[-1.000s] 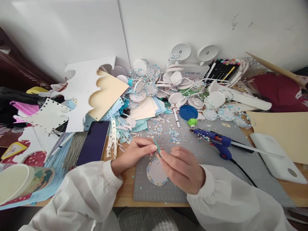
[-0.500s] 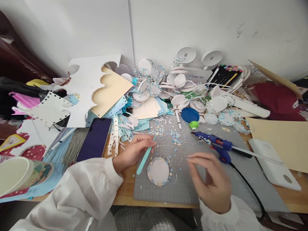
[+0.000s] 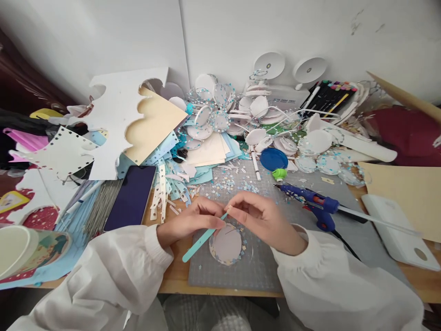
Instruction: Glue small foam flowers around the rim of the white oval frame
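The left hand [image 3: 188, 221] pinches a thin teal stick [image 3: 204, 237] near its tip, the right hand [image 3: 262, 216] fingertips closed on that tip, above a light, flimsy disc [image 3: 227, 243] flat on the mat [image 3: 262, 271]; judged best lifted by its rim.

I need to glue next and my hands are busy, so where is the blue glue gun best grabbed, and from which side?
Take the blue glue gun by its handle, which points toward the near edge of the grey cutting mat. Come in from the right hand side: its nozzle points left and the glue stick juts out right.
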{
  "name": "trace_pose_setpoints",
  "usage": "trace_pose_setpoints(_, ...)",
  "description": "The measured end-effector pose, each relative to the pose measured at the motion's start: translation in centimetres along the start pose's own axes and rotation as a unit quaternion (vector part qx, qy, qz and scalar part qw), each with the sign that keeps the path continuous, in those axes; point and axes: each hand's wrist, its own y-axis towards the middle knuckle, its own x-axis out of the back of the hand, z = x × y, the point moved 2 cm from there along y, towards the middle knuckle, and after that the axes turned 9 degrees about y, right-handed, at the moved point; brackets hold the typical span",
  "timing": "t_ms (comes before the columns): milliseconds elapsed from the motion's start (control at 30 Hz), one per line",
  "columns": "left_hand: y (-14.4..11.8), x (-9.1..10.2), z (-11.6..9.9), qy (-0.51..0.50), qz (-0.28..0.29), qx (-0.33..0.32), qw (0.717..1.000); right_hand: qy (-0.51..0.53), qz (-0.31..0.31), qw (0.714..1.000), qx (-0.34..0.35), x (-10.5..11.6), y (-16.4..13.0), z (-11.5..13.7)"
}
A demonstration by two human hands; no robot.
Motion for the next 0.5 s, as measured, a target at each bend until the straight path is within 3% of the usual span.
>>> trace_pose_setpoints(100, 0.0, 0.0, -0.4, -0.011, -0.003, 0.007, 1.0, 0.04, 0.024, 0.999, -0.006, 0.8, 0.8, -0.3)
trace_pose_setpoints(333, 0.1, 0.1, -0.7, -0.006, -0.006, 0.022, 1.0, 0.099, -0.064, 0.993, -0.032, 2.9, 0.4, -2.5)
trace_pose_setpoints(500, 0.3, 0.0, -0.6, -0.015, -0.006, 0.016, 1.0, 0.133, -0.035, 0.99, -0.021, 2.4, 0.2, -2.9)
